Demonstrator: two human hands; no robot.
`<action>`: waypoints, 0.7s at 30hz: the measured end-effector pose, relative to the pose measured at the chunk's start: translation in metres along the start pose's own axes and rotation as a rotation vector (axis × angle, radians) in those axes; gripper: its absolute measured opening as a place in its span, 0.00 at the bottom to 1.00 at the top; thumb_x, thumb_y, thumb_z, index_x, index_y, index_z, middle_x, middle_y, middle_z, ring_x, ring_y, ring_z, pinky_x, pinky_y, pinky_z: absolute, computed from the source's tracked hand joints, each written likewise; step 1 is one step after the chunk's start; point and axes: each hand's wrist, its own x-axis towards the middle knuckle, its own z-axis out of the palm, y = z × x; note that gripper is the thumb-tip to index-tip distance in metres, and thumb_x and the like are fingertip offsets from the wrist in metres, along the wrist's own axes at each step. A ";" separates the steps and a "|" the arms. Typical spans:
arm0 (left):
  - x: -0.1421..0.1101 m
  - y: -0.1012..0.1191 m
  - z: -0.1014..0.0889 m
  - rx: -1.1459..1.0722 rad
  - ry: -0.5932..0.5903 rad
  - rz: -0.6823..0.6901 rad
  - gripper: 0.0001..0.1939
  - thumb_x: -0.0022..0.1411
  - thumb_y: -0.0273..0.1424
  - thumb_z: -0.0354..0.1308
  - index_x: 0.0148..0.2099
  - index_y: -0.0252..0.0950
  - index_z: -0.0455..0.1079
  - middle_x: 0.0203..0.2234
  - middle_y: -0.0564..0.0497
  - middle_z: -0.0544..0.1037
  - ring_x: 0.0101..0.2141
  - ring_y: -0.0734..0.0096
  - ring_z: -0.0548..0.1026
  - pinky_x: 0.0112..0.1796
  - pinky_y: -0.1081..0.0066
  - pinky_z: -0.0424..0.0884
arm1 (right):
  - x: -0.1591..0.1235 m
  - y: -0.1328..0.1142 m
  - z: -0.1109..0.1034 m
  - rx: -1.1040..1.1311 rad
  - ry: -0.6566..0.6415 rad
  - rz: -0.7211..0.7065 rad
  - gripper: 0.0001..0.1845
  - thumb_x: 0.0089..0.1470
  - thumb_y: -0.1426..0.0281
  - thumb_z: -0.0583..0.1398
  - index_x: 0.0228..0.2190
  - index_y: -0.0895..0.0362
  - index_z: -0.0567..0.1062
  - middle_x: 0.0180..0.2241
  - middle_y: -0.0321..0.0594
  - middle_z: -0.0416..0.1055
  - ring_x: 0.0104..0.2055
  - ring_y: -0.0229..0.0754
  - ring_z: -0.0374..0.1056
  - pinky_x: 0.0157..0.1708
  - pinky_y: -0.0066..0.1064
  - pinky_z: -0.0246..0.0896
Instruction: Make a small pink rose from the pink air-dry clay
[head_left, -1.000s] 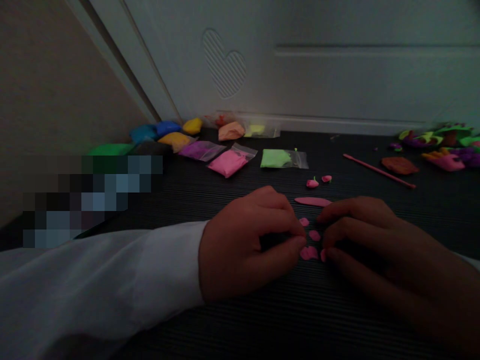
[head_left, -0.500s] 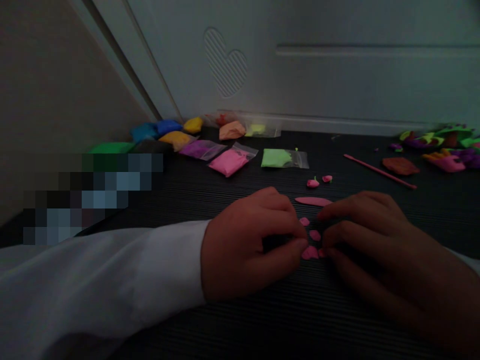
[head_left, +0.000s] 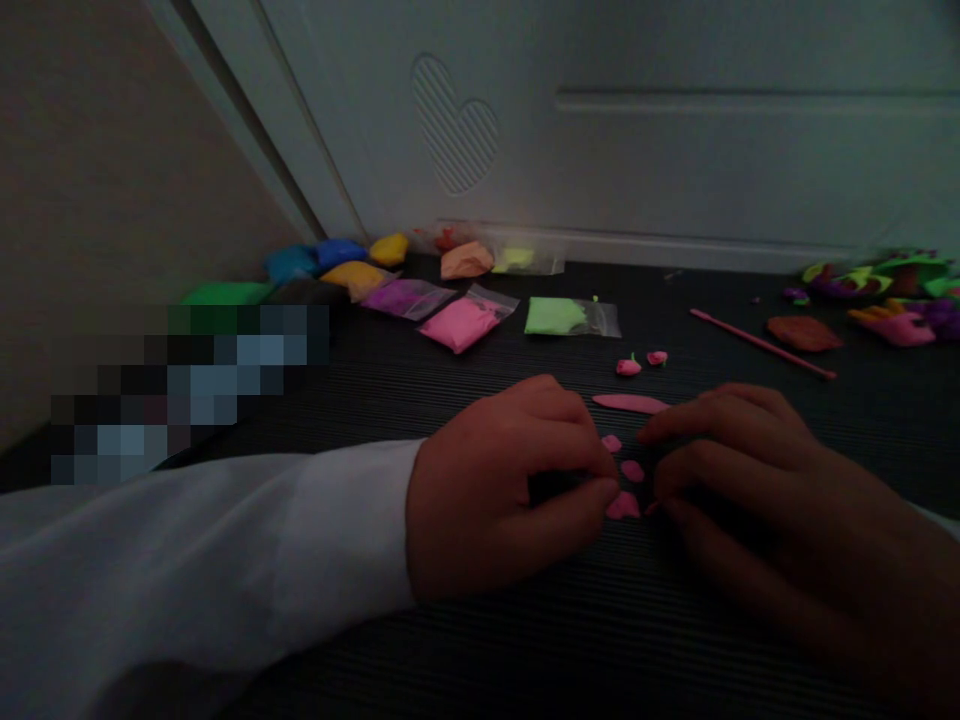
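Observation:
My left hand (head_left: 517, 485) is closed, thumb and forefinger pinched together at the left edge of a flat pink clay piece (head_left: 623, 506) on the dark tabletop. Opposite it, my right hand (head_left: 742, 490) pinches a tiny bit of pink clay (head_left: 651, 508) between thumb and forefinger; its other fingers are bent over the table. Between the hands lie two small flattened pink clay discs, an upper disc (head_left: 611, 443) and a lower disc (head_left: 632, 470). Behind them is a long thin pink clay strip (head_left: 628, 403), partly under my right fingers. Two small pink clay rosebuds (head_left: 628, 367) with green bits lie farther back.
Bags of coloured clay line the back left, among them a pink bag (head_left: 461, 322) and a light green bag (head_left: 555, 316). A pink modelling stick (head_left: 761, 343), a reddish-brown clay slab (head_left: 804, 333) and colourful clay models (head_left: 896, 325) lie right. A white panel (head_left: 675, 180) stands behind.
My right hand has drawn slightly rightward, and the small clay bit is now apart from the larger pink piece. My left hand keeps its pinch; the whole view shifted a little.

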 end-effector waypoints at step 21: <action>0.000 -0.001 0.000 0.009 -0.025 0.002 0.09 0.59 0.26 0.48 0.34 0.32 0.70 0.28 0.50 0.70 0.33 0.73 0.66 0.36 0.72 0.61 | 0.000 0.001 -0.002 0.028 -0.005 0.011 0.06 0.49 0.77 0.54 0.29 0.54 0.68 0.37 0.38 0.65 0.40 0.41 0.60 0.41 0.39 0.53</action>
